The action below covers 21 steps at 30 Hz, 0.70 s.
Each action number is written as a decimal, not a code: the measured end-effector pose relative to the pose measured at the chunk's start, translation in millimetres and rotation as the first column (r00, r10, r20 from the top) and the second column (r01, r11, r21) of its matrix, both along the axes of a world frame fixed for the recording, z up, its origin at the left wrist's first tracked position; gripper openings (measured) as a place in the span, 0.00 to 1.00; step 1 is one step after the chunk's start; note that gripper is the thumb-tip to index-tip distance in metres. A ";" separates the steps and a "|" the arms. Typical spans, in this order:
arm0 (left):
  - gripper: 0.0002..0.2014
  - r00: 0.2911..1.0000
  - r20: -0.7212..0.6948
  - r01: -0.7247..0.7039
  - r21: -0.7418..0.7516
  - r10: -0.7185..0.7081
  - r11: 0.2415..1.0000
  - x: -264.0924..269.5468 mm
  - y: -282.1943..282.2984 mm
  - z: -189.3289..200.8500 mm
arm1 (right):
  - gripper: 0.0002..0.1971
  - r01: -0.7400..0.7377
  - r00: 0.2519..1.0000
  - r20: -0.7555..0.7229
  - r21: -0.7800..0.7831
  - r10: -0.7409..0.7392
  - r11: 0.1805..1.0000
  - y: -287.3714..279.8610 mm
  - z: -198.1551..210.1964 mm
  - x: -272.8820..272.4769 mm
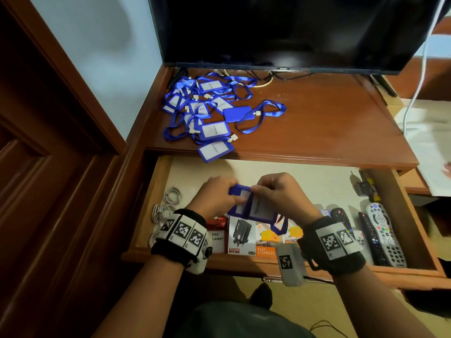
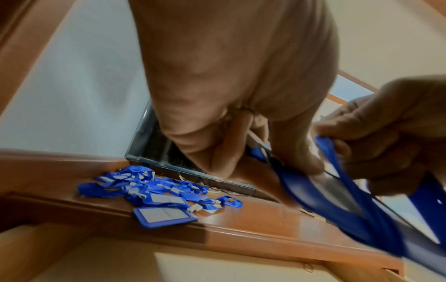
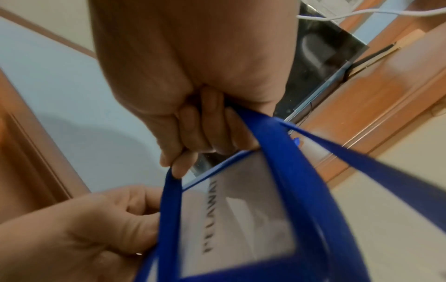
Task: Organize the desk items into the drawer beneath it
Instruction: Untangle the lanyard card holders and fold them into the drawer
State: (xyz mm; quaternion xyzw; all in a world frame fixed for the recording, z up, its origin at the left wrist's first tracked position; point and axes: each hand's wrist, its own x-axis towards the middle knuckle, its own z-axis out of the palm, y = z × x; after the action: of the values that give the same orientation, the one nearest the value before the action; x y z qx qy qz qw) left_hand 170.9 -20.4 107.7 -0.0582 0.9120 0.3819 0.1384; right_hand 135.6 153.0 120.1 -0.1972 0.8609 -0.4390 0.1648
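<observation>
Now both hands, left hand point(image 1: 214, 195) and right hand point(image 1: 280, 191), pinch a blue badge point(image 1: 253, 206) mid-frame over the open drawer point(image 1: 317, 181), apparently tidying its strap point(image 3: 289, 152) for stowing.

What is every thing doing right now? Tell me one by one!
Drawer: pulled open.
Badge holder: held over the drawer by both hands, strap looped around it.
Left hand: grips the badge holder.
Right hand: pinches the strap.
Badge pile: tangled on the desk.
TV: screen dark.
Remotes: lying in the drawer.
Charger boxes: lined up at the drawer front.
</observation>
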 end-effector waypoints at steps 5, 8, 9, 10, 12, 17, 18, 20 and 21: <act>0.07 0.974 0.199 0.082 0.121 -0.105 0.989 11.4 -0.9 4.2 | 0.11 0.031 0.999 -0.030 0.075 -0.029 0.997 13.0 -15.6 8.3; 0.03 0.951 0.281 0.041 0.309 -0.132 0.950 21.7 -3.7 1.8 | 0.14 0.068 0.995 0.076 0.021 -0.070 0.997 22.1 -27.4 13.3; 0.04 0.947 0.291 0.022 0.361 -0.135 0.932 25.4 -4.4 -0.5 | 0.14 0.087 0.988 0.131 -0.003 -0.086 0.996 25.1 -29.4 16.1; 0.05 0.946 0.294 0.004 0.413 -0.138 0.911 29.3 -4.3 -2.6 | 0.14 0.106 0.979 0.179 -0.047 -0.096 0.993 28.2 -31.5 19.1; 0.06 0.945 0.296 -0.028 0.496 -0.139 0.868 36.7 -3.1 -8.4 | 0.14 0.138 0.961 0.257 -0.131 -0.100 0.982 33.2 -36.2 27.2; 0.08 0.963 0.256 -0.102 0.646 -0.088 0.756 51.7 8.2 -14.7 | 0.14 0.221 0.935 0.327 -0.243 -0.135 0.945 32.8 -37.5 51.2; 0.08 0.967 0.247 -0.123 0.678 -0.067 0.725 54.1 11.4 -15.0 | 0.14 0.241 0.930 0.333 -0.227 -0.157 0.944 35.6 -42.4 54.0; 0.08 0.972 0.236 -0.162 0.732 -0.023 0.661 59.2 20.3 -17.7 | 0.17 0.329 0.867 0.428 -0.109 -0.254 0.938 40.5 -49.6 68.6; 0.07 0.974 0.227 -0.177 0.754 0.001 0.633 61.5 25.3 -19.8 | 0.18 0.377 0.826 0.466 -0.038 -0.317 0.926 41.6 -51.2 77.2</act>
State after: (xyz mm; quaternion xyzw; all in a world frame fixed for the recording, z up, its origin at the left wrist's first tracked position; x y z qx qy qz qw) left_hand 232.5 4.9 87.9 -0.0779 0.6391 0.7317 0.2239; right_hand 212.9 194.6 68.8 0.0598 0.7901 -0.5497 0.2644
